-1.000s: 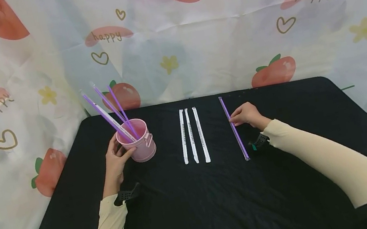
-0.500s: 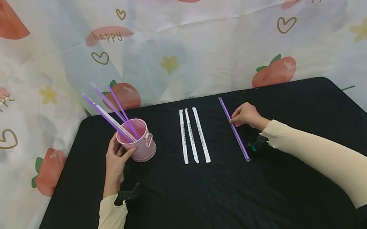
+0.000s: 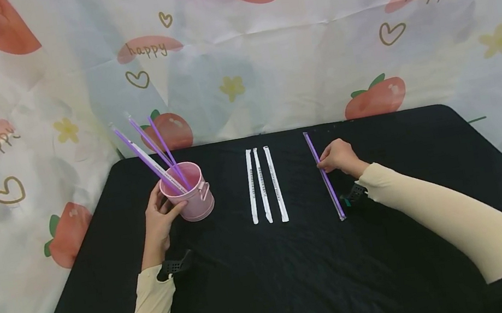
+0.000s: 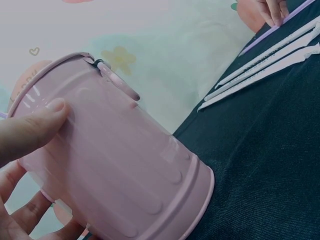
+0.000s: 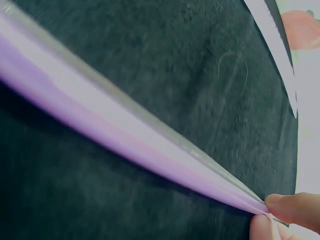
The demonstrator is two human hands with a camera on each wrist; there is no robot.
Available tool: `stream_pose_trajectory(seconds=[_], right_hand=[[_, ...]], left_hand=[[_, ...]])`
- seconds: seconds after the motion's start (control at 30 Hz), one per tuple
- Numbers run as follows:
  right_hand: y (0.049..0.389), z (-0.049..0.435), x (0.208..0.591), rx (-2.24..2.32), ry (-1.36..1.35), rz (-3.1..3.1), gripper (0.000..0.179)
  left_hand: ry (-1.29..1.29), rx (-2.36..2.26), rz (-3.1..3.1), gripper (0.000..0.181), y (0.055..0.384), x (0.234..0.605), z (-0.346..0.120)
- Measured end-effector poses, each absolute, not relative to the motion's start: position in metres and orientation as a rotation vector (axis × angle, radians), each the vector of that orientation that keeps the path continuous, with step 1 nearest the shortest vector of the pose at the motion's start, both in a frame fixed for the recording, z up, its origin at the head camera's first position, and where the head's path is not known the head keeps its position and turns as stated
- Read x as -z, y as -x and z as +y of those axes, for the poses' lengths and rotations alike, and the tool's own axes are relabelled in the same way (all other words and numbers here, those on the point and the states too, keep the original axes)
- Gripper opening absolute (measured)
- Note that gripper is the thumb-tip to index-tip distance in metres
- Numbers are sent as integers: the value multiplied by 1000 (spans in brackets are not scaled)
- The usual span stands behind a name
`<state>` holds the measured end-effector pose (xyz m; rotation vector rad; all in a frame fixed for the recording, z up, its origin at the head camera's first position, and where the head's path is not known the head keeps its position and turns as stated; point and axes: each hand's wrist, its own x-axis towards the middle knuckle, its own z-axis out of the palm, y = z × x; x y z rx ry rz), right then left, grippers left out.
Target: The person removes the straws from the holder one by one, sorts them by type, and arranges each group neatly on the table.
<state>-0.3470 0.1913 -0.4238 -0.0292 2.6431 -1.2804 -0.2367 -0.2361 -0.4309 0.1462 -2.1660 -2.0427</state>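
Observation:
On the left of the table in the head view, my left hand (image 3: pixel 159 224) holds a small pink metal bucket (image 3: pixel 198 205), thumb on the near side and fingers round the left. Several purple straws (image 3: pixel 148 160) stick up out of the bucket, leaning left; one has a white printed strip along it. In the left wrist view the bucket (image 4: pixel 120 155) looks tilted by the camera angle. At the right, my right hand (image 3: pixel 338 156) pinches a purple straw in a clear wrapper (image 3: pixel 332 194) near its middle. The right wrist view shows thumb and fingertip (image 5: pixel 292 206) gripping this straw (image 5: pixel 150 140).
Between the hands, three white paper-wrapped straws (image 3: pixel 263 187) lie side by side on the black tablecloth (image 3: pixel 272 286). Behind the table's far edge hangs a pale printed curtain (image 3: pixel 287 73) with fruit and hearts.
My right hand has shifted the purple straw slightly to the right, away from the white straws. The left hand and bucket have stayed in place.

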Motion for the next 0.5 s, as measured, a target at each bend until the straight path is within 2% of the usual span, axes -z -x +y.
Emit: stream_pose_trajectory(seconds=[0.5], right_hand=[[345,205,421,1262,-16,2599,25]], left_hand=[[-172,2032,-2175,75,236,429,-236]])
